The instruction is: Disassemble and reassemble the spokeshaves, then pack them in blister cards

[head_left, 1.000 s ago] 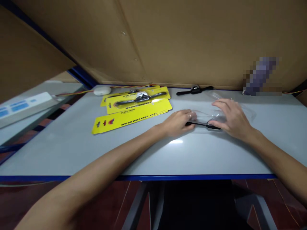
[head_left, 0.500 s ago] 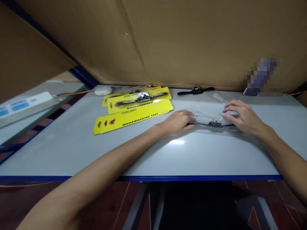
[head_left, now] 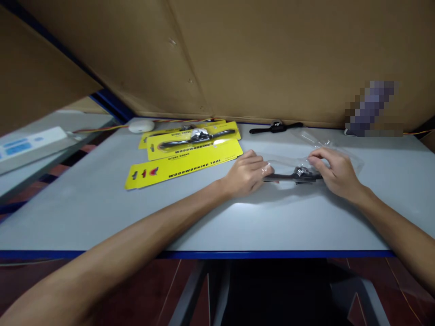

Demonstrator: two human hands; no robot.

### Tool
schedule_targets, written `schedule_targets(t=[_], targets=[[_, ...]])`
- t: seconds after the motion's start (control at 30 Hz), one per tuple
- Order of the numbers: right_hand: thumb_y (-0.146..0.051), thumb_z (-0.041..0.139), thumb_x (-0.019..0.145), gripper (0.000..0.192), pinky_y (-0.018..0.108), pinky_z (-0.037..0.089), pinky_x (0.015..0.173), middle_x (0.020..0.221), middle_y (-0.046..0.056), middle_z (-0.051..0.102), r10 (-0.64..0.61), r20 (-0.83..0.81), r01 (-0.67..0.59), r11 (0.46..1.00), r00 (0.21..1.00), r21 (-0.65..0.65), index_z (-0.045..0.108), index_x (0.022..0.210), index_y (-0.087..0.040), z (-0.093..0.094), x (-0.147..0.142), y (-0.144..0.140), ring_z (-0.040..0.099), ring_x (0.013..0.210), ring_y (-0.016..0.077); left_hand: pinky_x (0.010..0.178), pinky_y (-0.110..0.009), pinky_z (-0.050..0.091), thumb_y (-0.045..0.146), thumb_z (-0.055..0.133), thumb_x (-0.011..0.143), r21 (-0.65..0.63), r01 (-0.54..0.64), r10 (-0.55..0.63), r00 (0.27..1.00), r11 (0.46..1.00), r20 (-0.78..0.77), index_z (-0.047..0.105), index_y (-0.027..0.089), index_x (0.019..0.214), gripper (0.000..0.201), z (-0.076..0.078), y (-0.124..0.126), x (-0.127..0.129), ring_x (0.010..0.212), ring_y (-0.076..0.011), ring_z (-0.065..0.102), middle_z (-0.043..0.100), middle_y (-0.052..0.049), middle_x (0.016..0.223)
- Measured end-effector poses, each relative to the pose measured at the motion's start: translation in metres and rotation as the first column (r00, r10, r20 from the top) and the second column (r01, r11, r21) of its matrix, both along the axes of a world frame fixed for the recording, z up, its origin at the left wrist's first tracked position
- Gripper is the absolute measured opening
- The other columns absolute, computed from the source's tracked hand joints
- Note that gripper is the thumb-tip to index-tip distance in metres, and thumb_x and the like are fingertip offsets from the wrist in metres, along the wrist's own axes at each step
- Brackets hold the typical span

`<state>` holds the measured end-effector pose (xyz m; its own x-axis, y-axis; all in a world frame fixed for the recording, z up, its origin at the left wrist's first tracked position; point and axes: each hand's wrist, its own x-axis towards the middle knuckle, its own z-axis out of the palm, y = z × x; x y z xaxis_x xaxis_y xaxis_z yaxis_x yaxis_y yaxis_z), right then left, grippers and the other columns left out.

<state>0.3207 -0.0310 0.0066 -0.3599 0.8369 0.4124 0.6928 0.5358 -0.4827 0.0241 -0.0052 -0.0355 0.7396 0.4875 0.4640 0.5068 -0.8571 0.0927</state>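
A black spokeshave [head_left: 292, 176] lies across the grey table [head_left: 102, 213] under a clear plastic blister shell [head_left: 288, 162]. My left hand [head_left: 246, 173] grips the tool's left handle together with the shell's edge. My right hand [head_left: 335, 171] holds the tool's right handle, fingers curled over it near the metal middle part. Both hands lift the tool slightly off the table.
Yellow "woodworking tool" cards [head_left: 180, 165] lie at the left, one carrying a packed spokeshave [head_left: 197, 137]. A loose black spokeshave [head_left: 276, 127] lies by the cardboard back wall [head_left: 258, 59]. A white round object [head_left: 139, 126] and wires sit at the back left. The blue front edge [head_left: 238, 254] is near.
My right hand slid off the top of the shell to the tool's right end and closed on it. The left hand kept its grip on the left end.
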Motion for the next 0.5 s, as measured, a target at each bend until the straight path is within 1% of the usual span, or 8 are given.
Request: schedule_targets(t=[0.07, 0.1, 0.13, 0.2, 0.27, 0.33, 0.43, 0.5], targets=[[-0.055, 0.049, 0.103, 0.038, 0.049, 0.055, 0.088, 0.110, 0.009, 0.078, 0.075, 0.035, -0.074, 0.997, 0.997, -0.036, 0.071, 0.116, -0.027, 0.001, 0.001, -0.002, 0.073, 0.098, 0.0304, 0.081, -0.044, 0.042, 0.039, 0.035, 0.108, -0.043, -0.056, 0.060, 0.995, 0.997, 0.080, 0.066, 0.026, 0.089, 0.039, 0.000, 0.001, 0.000, 0.068, -0.0220, 0.054, 0.064, -0.004, 0.072], [-0.058, 0.055, 0.100, 0.045, 0.051, 0.056, 0.090, 0.120, 0.010, 0.078, 0.108, 0.074, -0.105, 0.993, 0.991, -0.049, 0.068, 0.129, -0.027, 0.001, 0.002, -0.004, 0.073, 0.105, 0.0328, 0.083, -0.044, 0.041, 0.040, 0.036, 0.109, -0.063, -0.083, 0.091, 0.988, 0.995, 0.124, 0.067, 0.025, 0.088, 0.040, 0.000, 0.001, 0.000, 0.067, -0.0212, 0.054, 0.065, -0.004, 0.073], [-0.059, 0.061, 0.096, 0.055, 0.053, 0.056, 0.092, 0.127, 0.011, 0.076, 0.120, 0.124, -0.115, 0.992, 0.985, -0.042, 0.063, 0.141, -0.027, 0.000, 0.002, -0.005, 0.072, 0.110, 0.0354, 0.085, -0.044, 0.041, 0.041, 0.037, 0.109, -0.082, -0.110, 0.123, 0.978, 0.991, 0.166, 0.068, 0.024, 0.087, 0.041, 0.001, 0.001, 0.001, 0.066, -0.0206, 0.053, 0.066, -0.004, 0.074], [-0.051, 0.069, 0.092, 0.067, 0.056, 0.056, 0.092, 0.129, 0.013, 0.076, 0.072, 0.234, -0.079, 0.997, 0.970, 0.020, 0.054, 0.153, -0.026, -0.003, 0.002, -0.005, 0.072, 0.111, 0.0384, 0.086, -0.043, 0.042, 0.044, 0.037, 0.109, -0.120, -0.148, 0.173, 0.957, 0.982, 0.233, 0.068, 0.023, 0.084, 0.044, 0.003, 0.000, 0.004, 0.065, -0.0198, 0.051, 0.065, -0.003, 0.073], [-0.038, 0.062, 0.096, 0.060, 0.055, 0.057, 0.087, 0.120, 0.014, 0.078, -0.007, 0.305, -0.026, 0.994, 0.952, 0.105, 0.054, 0.154, -0.024, -0.008, 0.002, -0.004, 0.074, 0.105, 0.0382, 0.082, -0.039, 0.043, 0.049, 0.039, 0.108, -0.172, -0.151, 0.197, 0.936, 0.973, 0.291, 0.064, 0.022, 0.077, 0.048, 0.006, 0.000, 0.007, 0.062, -0.0185, 0.049, 0.060, -0.002, 0.068], [-0.030, 0.054, 0.100, 0.050, 0.052, 0.058, 0.082, 0.115, 0.014, 0.079, -0.059, 0.318, 0.005, 0.986, 0.946, 0.168, 0.058, 0.150, -0.023, -0.011, 0.003, -0.001, 0.075, 0.101, 0.0363, 0.071, -0.034, 0.043, 0.054, 0.042, 0.107, -0.238, -0.141, 0.220, 0.910, 0.961, 0.350, 0.055, 0.022, 0.067, 0.052, 0.010, -0.001, 0.010, 0.057, -0.0164, 0.044, 0.053, 0.000, 0.060], [-0.029, 0.052, 0.102, 0.043, 0.049, 0.059, 0.081, 0.117, 0.014, 0.078, -0.116, 0.250, 0.055, 0.970, 0.961, 0.238, 0.062, 0.144, -0.023, -0.011, 0.008, 0.003, 0.075, 0.100, 0.0338, 0.060, -0.031, 0.038, 0.058, 0.044, 0.104, -0.305, -0.149, 0.271, 0.871, 0.940, 0.409, 0.040, 0.022, 0.056, 0.059, 0.014, 0.001, 0.009, 0.052, -0.0140, 0.038, 0.042, 0.002, 0.050], [-0.032, 0.056, 0.101, 0.039, 0.048, 0.059, 0.084, 0.115, 0.013, 0.077, -0.159, 0.135, 0.117, 0.954, 0.978, 0.275, 0.064, 0.139, -0.024, -0.008, 0.012, 0.006, 0.074, 0.100, 0.0328, 0.059, -0.030, 0.036, 0.058, 0.039, 0.104, -0.315, -0.157, 0.282, 0.870, 0.936, 0.404, 0.039, 0.022, 0.054, 0.061, 0.017, 0.005, 0.004, 0.050, -0.0134, 0.039, 0.042, 0.002, 0.048]])
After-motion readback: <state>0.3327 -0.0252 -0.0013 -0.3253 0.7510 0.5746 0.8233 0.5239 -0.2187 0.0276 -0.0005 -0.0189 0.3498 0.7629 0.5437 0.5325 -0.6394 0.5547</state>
